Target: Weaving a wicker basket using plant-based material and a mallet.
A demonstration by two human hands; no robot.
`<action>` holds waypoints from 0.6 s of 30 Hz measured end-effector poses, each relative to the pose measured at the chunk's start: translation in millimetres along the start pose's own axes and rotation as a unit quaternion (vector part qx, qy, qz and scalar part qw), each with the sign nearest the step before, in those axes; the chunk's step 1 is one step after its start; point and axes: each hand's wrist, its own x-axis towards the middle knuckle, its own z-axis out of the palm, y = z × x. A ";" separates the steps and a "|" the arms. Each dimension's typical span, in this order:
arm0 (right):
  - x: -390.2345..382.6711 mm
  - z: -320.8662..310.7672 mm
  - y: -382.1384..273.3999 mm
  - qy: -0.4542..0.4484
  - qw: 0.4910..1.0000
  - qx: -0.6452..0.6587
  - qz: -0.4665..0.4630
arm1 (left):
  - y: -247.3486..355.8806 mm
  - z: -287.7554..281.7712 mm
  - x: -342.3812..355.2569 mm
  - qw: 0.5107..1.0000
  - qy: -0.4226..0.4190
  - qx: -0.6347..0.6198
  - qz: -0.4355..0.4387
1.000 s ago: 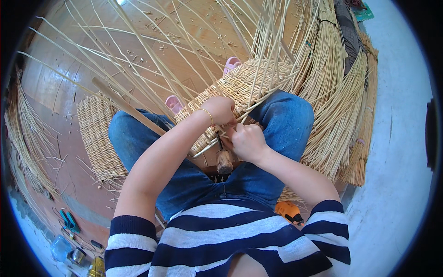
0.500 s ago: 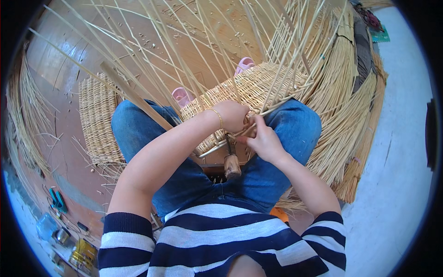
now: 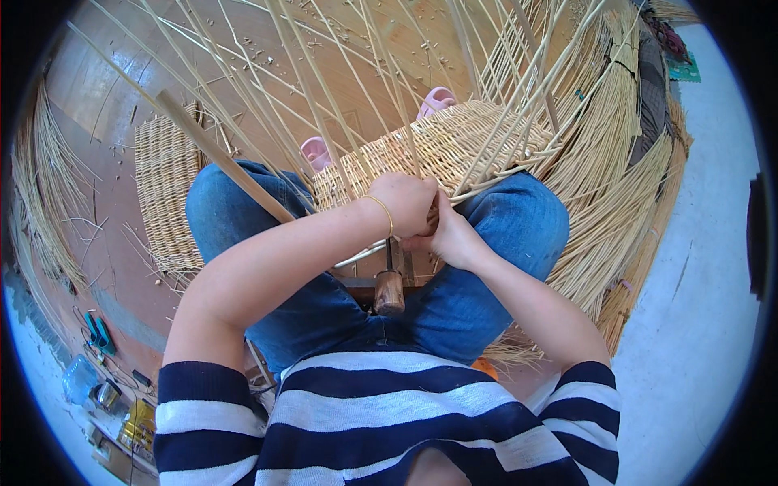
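From my end of the link I see the left hand [image 3: 401, 202] and the right hand [image 3: 455, 236] meeting at the near edge of a pale woven panel [image 3: 454, 142]. The panel lies beyond them, slanting between the person's 2 knees, with its right end by the right knee. The left hand is bent into a narrow curl, its back toward me; its fingertips are hidden, so I cannot tell what they grip. The right hand touches it, thumb side up against the left knuckles; I cannot tell whether its fingers close on a strand.

Just below the hands I make out 1 tool with a wooden handle [image 3: 389, 293], its thin dark shaft running up under the left wrist toward the panel's edge. Long loose canes [image 3: 318, 101] fan away from the weaving toward the top of my view, and a flat wooden slat [image 3: 223, 158] slants past the left knee.

A 2nd woven piece [image 3: 166, 198] stands to the left, well apart from the hands. On the right I see a large heap of cane bundles [image 3: 608, 186], and at the far left another loose bundle [image 3: 49, 194]. 2 pink shoes [image 3: 438, 101] show behind the panel.
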 end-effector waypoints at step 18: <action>2.4 18.0 -7.7 0.096 0.980 0.175 0.011 | -7.8 5.7 8.1 0.996 0.070 0.015 0.050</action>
